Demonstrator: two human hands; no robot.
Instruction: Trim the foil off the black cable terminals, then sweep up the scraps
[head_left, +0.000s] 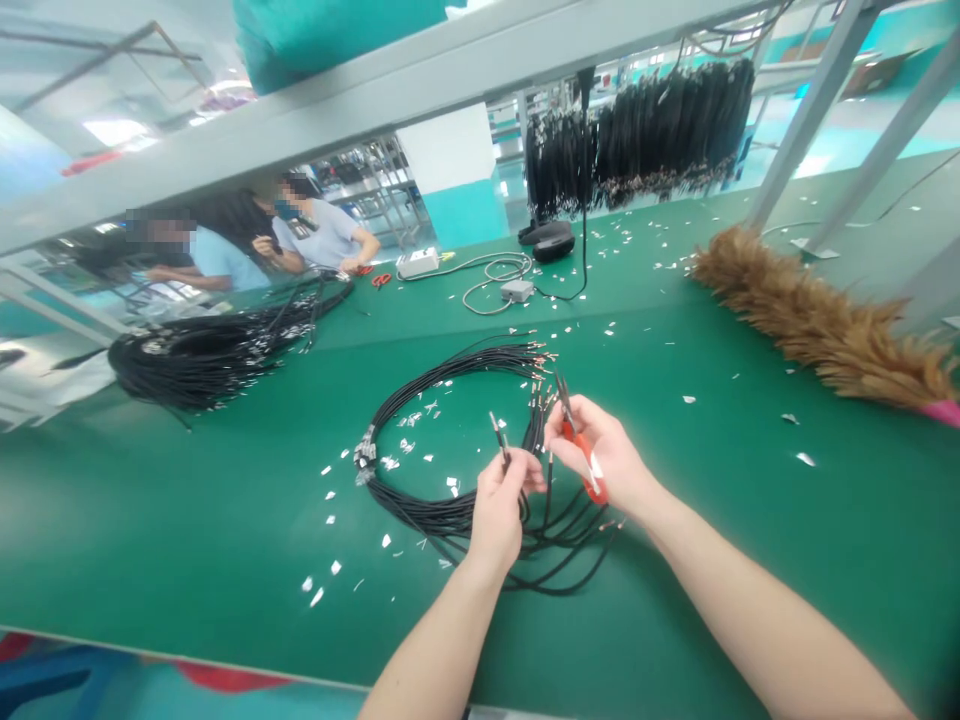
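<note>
A looped bundle of black cables (420,508) lies on the green table (225,520), its stripped ends gathered toward the right. My left hand (501,500) pinches one or more black cables, with a pale stripped tip (495,424) pointing up above the thumb. To its right, my right hand (600,455) is closed around scissors with orange handles (592,478). Their dark blades (563,392) point up and away, close to the cable ends. Whether the blades are apart is too small to tell. Small white scraps (407,447) are scattered inside and around the loop.
A second heap of black cables (187,365) lies at the left. Behind are orange scissors (381,281), a power strip (418,263) and a black case (553,242). A brown feather duster (825,315) lies at the right. Two people sit beyond the table.
</note>
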